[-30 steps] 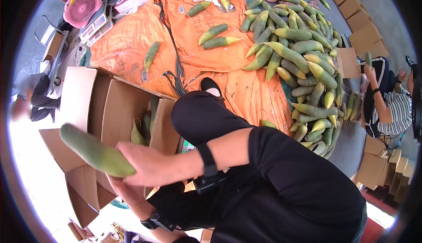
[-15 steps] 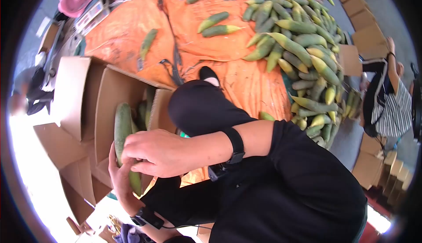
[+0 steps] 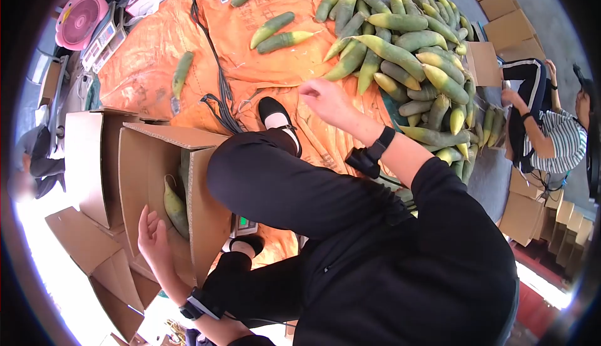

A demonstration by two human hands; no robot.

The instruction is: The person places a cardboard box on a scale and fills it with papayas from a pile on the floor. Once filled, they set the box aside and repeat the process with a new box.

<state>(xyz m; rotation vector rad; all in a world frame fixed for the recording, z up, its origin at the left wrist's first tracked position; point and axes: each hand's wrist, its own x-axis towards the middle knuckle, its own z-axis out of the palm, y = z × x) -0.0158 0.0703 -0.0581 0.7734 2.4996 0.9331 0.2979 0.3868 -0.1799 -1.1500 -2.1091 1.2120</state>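
Observation:
My left hand (image 3: 156, 241) is at the opening of a cardboard box (image 3: 211, 221), fingers apart and holding nothing. Just past its fingertips, a green radish-like vegetable (image 3: 176, 208) with a pale tip lies inside the box, and part of another shows behind it. My right hand (image 3: 327, 100) is raised over the orange sheet (image 3: 250, 64), left of a large heap of the same vegetables (image 3: 400, 58). Its fingers are curled together, and nothing shows in them. Beside the box, the lit display of a scale (image 3: 244, 222) is partly hidden under my leg.
Several loose vegetables (image 3: 272, 28) lie on the sheet, with a black strap (image 3: 219, 89) across it. At the upper left are a pink basin (image 3: 81, 19) and another scale (image 3: 103, 39). A person in a striped top (image 3: 560, 152) is at the right, another person (image 3: 41, 158) at the far left.
My right hand has left the vegetable at the box and moved up and right toward the heap. My left hand has let go of it and opened. The view has shifted.

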